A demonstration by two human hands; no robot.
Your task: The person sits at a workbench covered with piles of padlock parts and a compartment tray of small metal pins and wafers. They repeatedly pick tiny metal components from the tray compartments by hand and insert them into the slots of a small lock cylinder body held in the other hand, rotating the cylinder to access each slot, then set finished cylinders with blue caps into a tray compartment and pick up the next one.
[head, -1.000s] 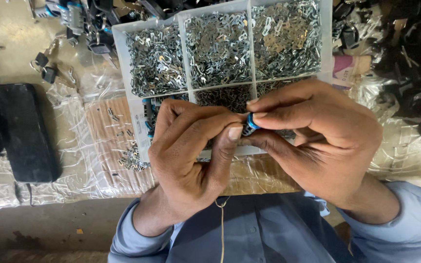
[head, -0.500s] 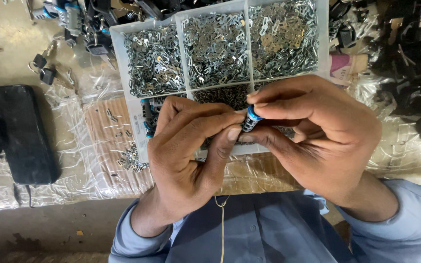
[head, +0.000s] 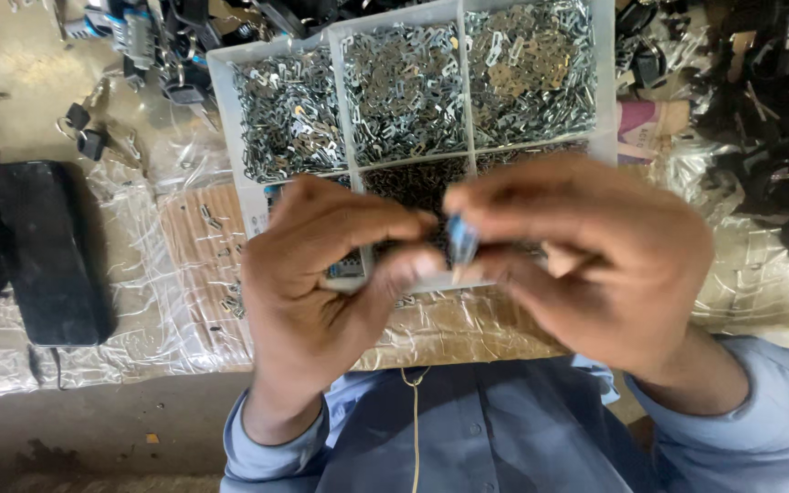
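Pinching a small blue and silver part [head: 461, 242] between them, both hands have come up closer to the camera than they were a second ago and now look larger and blurred. The left hand [head: 321, 292] curls around the near side of the part, thumb tip pressed against it; the right hand [head: 595, 269] closes on it from the other side with thumb and forefinger. The part sits at the meeting point of the fingertips, as it did half a second ago, so the grasp itself has not changed, only the height of the hands. That suggests close fingertip work on the part is under way rather than a pick or a put-down.

Just beyond the knuckles lies a clear plastic compartment tray [head: 221, 100] filled with small shiny metal clips; its position is unchanged. Well out past the left hand lies a black rectangular case [head: 43, 251] on crinkled transparent plastic sheeting [head: 175, 301]. Beyond the right hand sits a heap of black plastic parts [head: 778, 137].
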